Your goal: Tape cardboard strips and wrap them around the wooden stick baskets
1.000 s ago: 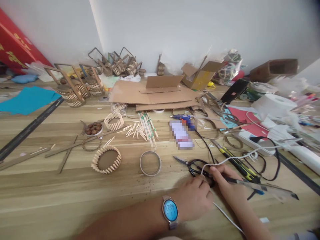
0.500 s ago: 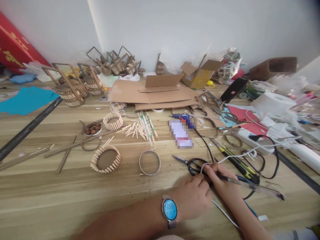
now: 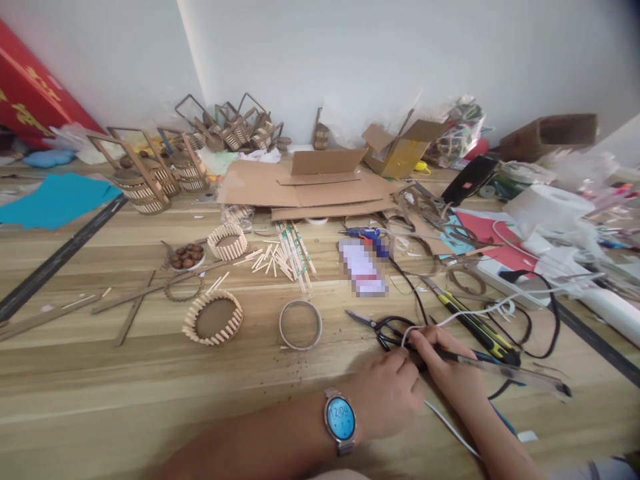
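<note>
Toward the near edge of the table (image 3: 100, 413), left of the arms, it's plain woodgrain, decent elbow room. Left hand (image 3: 387, 393) is curled around a white cord (image 3: 453, 428), right hand (image 3: 447, 370) wrapped on a long dark tool (image 3: 505, 371). Scissors (image 3: 374, 325) just past them, cardboard (image 3: 310, 193) nearer the far edge, pale wall (image 3: 325, 60) behind.

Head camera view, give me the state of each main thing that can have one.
Smartwatch: lit
Scissors: blades look closed
Cardboard box: open
White bowl: filled with brown balls
Hot glue gun: lying flat; power unclear
White cord: held by left hand
Slim tool: gripped by right hand
</note>
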Demonstrator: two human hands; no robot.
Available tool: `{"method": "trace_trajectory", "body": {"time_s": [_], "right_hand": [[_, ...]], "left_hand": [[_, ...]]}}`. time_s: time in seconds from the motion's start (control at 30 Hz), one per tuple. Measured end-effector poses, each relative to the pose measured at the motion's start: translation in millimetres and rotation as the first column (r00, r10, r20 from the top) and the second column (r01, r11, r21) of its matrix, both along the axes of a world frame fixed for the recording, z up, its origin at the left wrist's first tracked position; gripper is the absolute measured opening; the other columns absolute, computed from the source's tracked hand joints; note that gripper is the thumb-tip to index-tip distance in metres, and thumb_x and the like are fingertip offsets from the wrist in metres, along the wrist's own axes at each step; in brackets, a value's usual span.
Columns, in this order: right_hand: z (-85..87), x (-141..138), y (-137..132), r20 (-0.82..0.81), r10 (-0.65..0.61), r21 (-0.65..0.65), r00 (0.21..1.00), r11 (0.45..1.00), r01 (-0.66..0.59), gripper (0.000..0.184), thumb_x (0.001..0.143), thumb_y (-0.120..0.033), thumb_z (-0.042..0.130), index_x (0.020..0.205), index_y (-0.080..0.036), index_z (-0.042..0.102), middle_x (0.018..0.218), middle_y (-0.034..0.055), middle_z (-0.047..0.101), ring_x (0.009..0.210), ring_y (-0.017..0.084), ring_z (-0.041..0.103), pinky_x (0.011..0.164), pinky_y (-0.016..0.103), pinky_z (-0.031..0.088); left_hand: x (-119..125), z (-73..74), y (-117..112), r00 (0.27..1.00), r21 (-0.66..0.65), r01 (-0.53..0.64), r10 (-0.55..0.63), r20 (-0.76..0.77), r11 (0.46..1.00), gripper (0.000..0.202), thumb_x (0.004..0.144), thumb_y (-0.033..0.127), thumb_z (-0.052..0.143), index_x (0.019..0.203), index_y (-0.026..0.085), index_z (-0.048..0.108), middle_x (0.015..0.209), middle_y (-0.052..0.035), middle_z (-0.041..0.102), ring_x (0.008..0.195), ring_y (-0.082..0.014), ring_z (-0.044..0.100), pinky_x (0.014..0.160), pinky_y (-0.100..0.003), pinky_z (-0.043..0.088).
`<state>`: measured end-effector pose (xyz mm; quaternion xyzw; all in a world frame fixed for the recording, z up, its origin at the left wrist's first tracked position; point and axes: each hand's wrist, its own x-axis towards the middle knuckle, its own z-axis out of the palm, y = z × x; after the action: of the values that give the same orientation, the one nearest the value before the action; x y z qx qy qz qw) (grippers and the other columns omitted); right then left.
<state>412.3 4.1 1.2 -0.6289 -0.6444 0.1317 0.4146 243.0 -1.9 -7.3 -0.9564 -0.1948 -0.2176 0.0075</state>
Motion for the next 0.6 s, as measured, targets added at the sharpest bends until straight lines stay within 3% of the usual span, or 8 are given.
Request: {"method": "trace_trajectory", "body": {"time_s": [0.6], "right_hand": [[0.8,-1.6,-1.1,0.017,0.064,0.047,0.998,0.997,-0.064,0.034,0.085,-0.036,0.06,0.054,-0.023,0.053,0.055,-0.0014,0.06,0.054,0.015,0.059,0.057,0.026,0.048]], "left_hand": [[1.1,-2.7,-1.2,1.0,-0.004,0.004,-0.003,0.02,1.0,0.016,0.093,0.015,0.048,0.086,0.009,0.061,0.091,-0.0131,0.065,0.098,-0.0258,0.061,0.072,-0.032,0.052]]}}
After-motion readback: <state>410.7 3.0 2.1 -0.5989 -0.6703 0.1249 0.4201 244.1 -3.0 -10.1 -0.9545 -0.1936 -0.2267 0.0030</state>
